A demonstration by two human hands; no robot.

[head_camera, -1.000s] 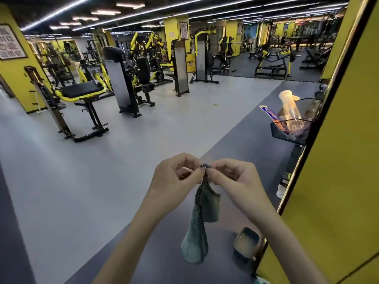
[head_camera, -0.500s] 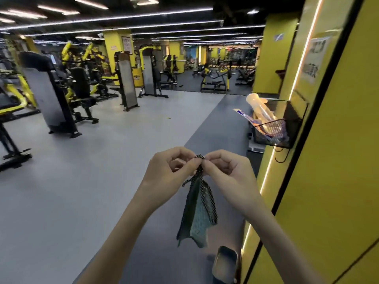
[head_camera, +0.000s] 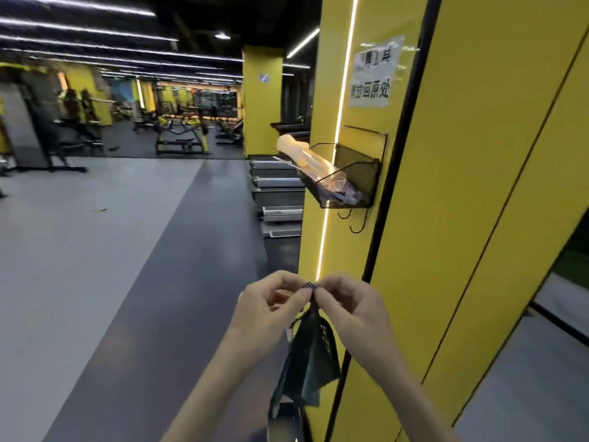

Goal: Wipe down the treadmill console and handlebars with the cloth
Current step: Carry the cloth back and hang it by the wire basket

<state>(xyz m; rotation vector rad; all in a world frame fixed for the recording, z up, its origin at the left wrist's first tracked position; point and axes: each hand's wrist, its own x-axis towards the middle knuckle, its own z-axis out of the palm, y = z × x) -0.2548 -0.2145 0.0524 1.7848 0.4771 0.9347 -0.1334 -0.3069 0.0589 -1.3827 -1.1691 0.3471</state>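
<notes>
Hanging limp in soft folds, the dark green cloth sits below the black wire-mesh basket on the glossy yellow pillar — patterned trim at its top. Left hand and right hand fingers pinch that top corner, tips nearly touching.

A paper sign on the yellow pillar reads partly "回原处".
</notes>
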